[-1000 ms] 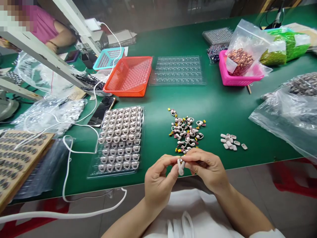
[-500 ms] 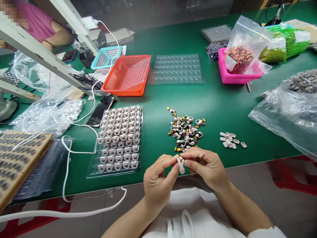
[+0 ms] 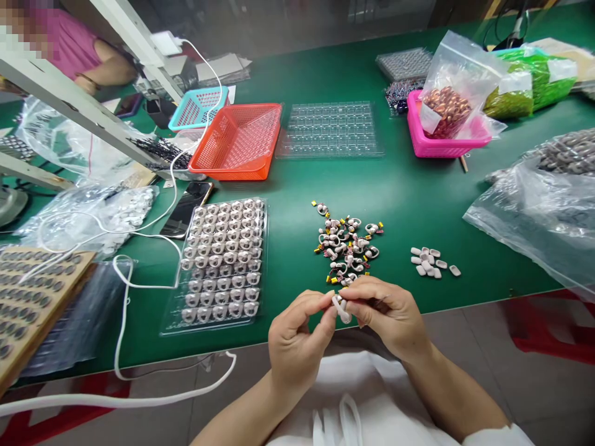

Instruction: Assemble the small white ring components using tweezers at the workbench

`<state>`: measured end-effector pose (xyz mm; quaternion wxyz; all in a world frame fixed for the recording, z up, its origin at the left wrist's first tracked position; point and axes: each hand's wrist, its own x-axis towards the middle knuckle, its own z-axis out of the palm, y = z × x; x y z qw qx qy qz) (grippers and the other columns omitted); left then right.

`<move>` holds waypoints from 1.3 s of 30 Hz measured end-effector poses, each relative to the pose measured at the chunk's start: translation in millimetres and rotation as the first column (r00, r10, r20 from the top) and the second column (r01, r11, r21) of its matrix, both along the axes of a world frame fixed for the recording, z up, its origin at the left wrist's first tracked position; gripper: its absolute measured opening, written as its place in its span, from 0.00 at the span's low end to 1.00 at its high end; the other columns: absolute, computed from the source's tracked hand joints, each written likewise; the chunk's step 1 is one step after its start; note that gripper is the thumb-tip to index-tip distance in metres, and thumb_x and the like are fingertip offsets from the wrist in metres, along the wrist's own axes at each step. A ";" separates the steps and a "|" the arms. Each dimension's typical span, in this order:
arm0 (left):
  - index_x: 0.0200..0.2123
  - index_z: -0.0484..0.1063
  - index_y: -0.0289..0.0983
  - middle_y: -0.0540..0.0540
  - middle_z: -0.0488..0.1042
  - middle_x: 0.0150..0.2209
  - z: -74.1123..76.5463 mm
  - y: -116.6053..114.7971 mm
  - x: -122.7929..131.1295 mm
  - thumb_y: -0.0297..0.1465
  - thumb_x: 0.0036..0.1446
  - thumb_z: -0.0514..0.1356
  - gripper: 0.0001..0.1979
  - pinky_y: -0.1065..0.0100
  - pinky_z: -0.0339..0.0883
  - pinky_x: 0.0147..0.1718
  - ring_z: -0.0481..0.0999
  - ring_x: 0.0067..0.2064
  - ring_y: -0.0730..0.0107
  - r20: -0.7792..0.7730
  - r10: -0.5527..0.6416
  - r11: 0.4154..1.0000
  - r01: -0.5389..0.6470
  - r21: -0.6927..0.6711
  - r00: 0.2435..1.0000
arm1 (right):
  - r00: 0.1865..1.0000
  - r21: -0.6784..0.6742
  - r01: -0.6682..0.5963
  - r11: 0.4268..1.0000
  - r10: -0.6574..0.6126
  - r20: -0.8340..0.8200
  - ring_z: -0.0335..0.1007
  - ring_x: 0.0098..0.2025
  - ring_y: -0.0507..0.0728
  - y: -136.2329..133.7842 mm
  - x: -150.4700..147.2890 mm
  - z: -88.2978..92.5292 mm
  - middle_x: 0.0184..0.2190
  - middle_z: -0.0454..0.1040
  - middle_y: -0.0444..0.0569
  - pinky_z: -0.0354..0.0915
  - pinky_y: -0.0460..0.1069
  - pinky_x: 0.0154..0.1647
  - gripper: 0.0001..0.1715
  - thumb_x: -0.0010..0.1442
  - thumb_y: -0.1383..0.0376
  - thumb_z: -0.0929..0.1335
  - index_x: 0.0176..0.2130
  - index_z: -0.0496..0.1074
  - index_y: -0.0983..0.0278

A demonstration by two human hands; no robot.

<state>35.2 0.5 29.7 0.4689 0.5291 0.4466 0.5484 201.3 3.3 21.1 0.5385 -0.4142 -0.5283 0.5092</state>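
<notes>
Both the left hand and the right hand are pinching one small white piece between closed fingertips. A pile of wired parts is lying just beyond the fingers.

A long counter topped with dark green matting fills most of the space, its near edge crossing the lower part of the scene. Below that edge is a floor of pale grey tiles, with blurred red plastic shapes on it: one at the right, another at the lower left. White metal frame bars slant across the far left corner, and behind them a person in a pink top sits at the far side. Beyond the counter's back edge the room is dark and hard to make out. The light is even and bright, leaving a faint sheen on the green surface and only soft shadows.
</notes>
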 end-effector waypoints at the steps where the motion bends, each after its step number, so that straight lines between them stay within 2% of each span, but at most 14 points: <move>1: 0.40 0.84 0.40 0.44 0.82 0.33 0.8 0.3 0.1 0.22 0.55 0.67 0.11 0.66 0.74 0.36 0.78 0.34 0.64 -0.001 0.000 1.000 0.000 0.003 1.000 | 1.000 0.000 0.000 1.000 0.000 -0.001 0.74 0.33 0.54 -0.4 0.0 -0.5 0.35 0.79 0.50 0.69 0.44 0.22 0.09 0.63 0.66 0.73 0.44 0.81 0.59; 10: 0.41 0.83 0.41 0.45 0.82 0.33 1.0 2.7 -0.5 0.19 0.54 0.67 0.14 0.67 0.74 0.36 0.79 0.35 0.65 -0.035 -0.030 0.998 0.032 0.057 0.999 | 1.000 -0.016 -0.007 1.000 0.007 -0.007 0.73 0.33 0.54 -1.2 1.5 0.3 0.34 0.78 0.49 0.68 0.43 0.21 0.09 0.63 0.67 0.72 0.44 0.81 0.58; 14: 0.41 0.83 0.41 0.45 0.83 0.34 0.0 2.7 -0.5 0.18 0.54 0.67 0.14 0.67 0.74 0.36 0.79 0.35 0.66 -0.055 -0.037 0.997 0.041 0.069 0.998 | 0.998 -0.117 -0.042 0.992 0.037 -0.049 0.71 0.30 0.53 0.5 1.4 2.9 0.33 0.77 0.48 0.68 0.43 0.22 0.07 0.63 0.64 0.72 0.42 0.82 0.59; 17: 0.42 0.83 0.41 0.46 0.83 0.35 -0.1 2.6 -0.8 0.18 0.55 0.66 0.15 0.68 0.74 0.36 0.79 0.36 0.66 -0.074 -0.048 0.996 0.053 0.069 0.996 | 0.994 -0.212 -0.096 0.972 0.082 -0.075 0.69 0.27 0.51 0.8 2.7 3.3 0.33 0.77 0.48 0.68 0.43 0.22 0.09 0.64 0.61 0.72 0.44 0.82 0.60; 20: 0.43 0.83 0.42 0.47 0.83 0.35 0.5 3.2 -1.5 0.17 0.55 0.66 0.16 0.70 0.73 0.37 0.79 0.36 0.67 -0.094 -0.064 0.994 0.071 0.078 0.994 | 0.987 -0.249 -0.147 0.957 0.126 -0.099 0.68 0.27 0.50 1.4 4.2 2.0 0.34 0.77 0.48 0.68 0.43 0.23 0.11 0.65 0.60 0.72 0.46 0.81 0.59; 29: 0.51 0.79 0.40 0.43 0.82 0.38 7.1 4.6 -2.4 0.15 0.59 0.60 0.21 0.67 0.74 0.39 0.80 0.38 0.66 -0.157 -0.180 0.967 0.203 0.152 0.971 | 0.983 -0.258 -0.168 0.951 0.143 -0.112 0.67 0.26 0.50 4.1 7.4 0.8 0.31 0.76 0.46 0.66 0.43 0.25 0.10 0.66 0.59 0.71 0.45 0.81 0.58; 35: 0.48 0.81 0.40 0.44 0.82 0.37 6.2 4.9 -0.4 0.17 0.56 0.65 0.19 0.68 0.74 0.39 0.80 0.37 0.66 -0.167 -0.129 0.978 0.153 0.142 0.977 | 0.994 -0.192 -0.106 0.976 0.111 0.016 0.66 0.29 0.51 0.8 6.7 1.4 0.35 0.74 0.46 0.65 0.44 0.27 0.09 0.67 0.60 0.69 0.44 0.80 0.58; 39: 0.46 0.82 0.42 0.46 0.83 0.35 4.6 6.9 -1.7 0.18 0.54 0.67 0.18 0.69 0.74 0.37 0.79 0.34 0.68 -0.126 -0.108 0.982 0.126 0.140 0.986 | 0.987 -0.203 -0.141 0.969 0.155 0.052 0.66 0.30 0.51 0.3 8.9 -1.3 0.35 0.73 0.46 0.64 0.45 0.27 0.10 0.67 0.60 0.70 0.47 0.79 0.57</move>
